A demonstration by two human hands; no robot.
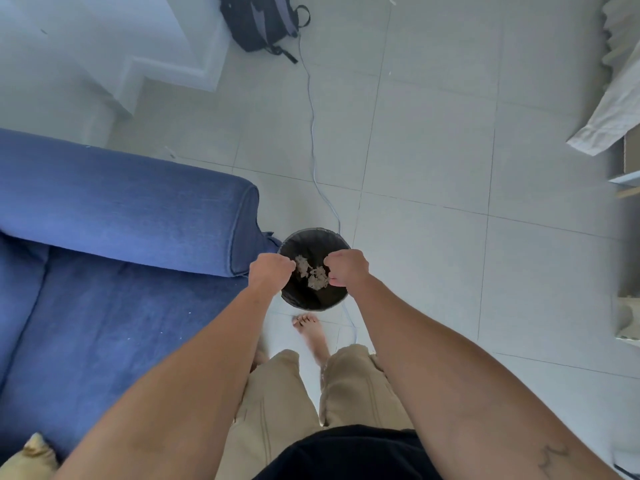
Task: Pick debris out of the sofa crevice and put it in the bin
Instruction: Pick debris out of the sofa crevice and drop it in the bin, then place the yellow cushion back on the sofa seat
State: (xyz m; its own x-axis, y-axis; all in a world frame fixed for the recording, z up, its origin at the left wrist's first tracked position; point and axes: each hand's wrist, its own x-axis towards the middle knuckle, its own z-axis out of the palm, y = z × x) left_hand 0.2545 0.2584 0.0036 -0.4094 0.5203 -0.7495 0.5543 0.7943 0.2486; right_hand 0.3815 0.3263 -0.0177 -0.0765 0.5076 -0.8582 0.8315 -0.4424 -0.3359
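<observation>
A small round black bin [311,299] with a dark liner stands on the tiled floor beside the blue sofa's arm. Pale crumpled debris [313,273] shows inside it, between my hands. My left hand [270,273] hovers over the bin's left rim with its fingers curled tight. My right hand [346,268] is over the right rim, fingers also curled in. Whether either fist holds any debris is hidden by the fingers. The blue sofa [114,271] fills the left side, with a few white specks on its seat cushion.
A thin white cable [313,140] runs across the floor from a dark backpack [263,22] to just behind the bin. My bare foot [311,332] stands right in front of the bin. A yellow cushion corner [33,457] lies at lower left. White cloth [609,109] hangs at right.
</observation>
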